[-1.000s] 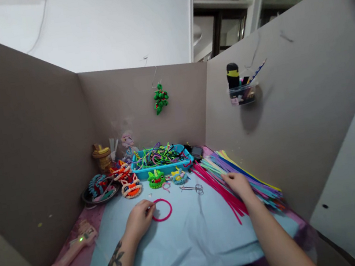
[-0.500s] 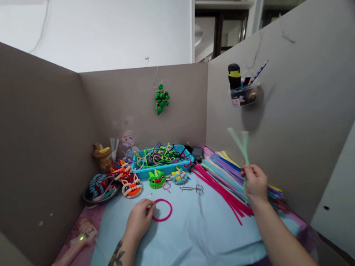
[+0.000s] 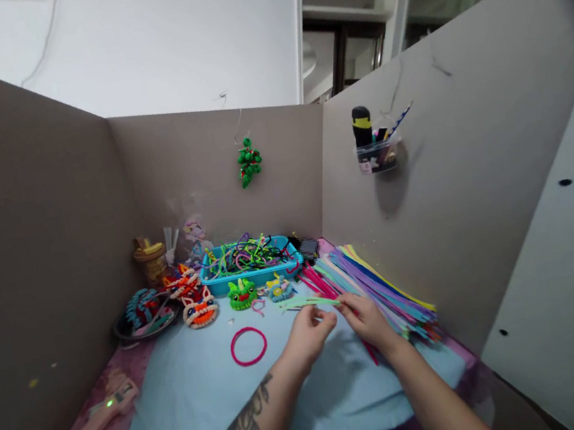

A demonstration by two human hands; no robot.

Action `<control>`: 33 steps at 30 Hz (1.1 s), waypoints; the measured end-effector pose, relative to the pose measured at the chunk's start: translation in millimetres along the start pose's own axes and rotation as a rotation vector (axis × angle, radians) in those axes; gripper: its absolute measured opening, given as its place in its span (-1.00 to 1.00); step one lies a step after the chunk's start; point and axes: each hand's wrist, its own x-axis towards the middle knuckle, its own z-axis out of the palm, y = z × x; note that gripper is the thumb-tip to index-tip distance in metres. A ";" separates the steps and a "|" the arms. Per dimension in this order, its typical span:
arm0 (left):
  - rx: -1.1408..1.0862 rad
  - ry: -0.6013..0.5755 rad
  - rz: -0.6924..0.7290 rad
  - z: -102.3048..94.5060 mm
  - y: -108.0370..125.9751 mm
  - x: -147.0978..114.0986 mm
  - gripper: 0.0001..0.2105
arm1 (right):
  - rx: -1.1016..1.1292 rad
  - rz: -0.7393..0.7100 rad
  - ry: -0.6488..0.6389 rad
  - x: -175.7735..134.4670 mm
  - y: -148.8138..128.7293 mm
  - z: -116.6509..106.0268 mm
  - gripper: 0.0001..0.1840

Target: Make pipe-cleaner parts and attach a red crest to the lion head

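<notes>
My right hand (image 3: 368, 319) is closed on light green pipe cleaners (image 3: 308, 301), whose loose ends point left over the cloth. Close beside it is my left hand (image 3: 310, 337), its fingers curved and thumb apart, with nothing visible in it. The pipe cleaners pass just beyond its fingertips; whether they touch is unclear. Small scissors (image 3: 294, 308) lie behind my left hand, mostly hidden by it and the green strands. A crimson pipe-cleaner ring (image 3: 252, 363) lies flat on the blue cloth (image 3: 207, 399), left of my hands.
A blue tray (image 3: 248, 279) of pipe-cleaner scraps stands at the back, with green (image 3: 243, 293) and orange-white (image 3: 200, 308) fuzzy figures before it. Bundled coloured pipe cleaners (image 3: 384, 285) lie right. A pink glue gun (image 3: 95, 425) rests left. Grey panels enclose the table.
My left hand has let go of the crimson ring and moved right. My right hand has lowered the green pipe cleaners from upright to nearly flat and brought them leftward. The view has turned slightly right.
</notes>
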 end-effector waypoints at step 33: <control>-1.006 0.424 -0.142 -181.1 -17.8 -35.4 -0.78 | 0.598 -0.212 -0.231 52.0 -101.8 132.2 -0.49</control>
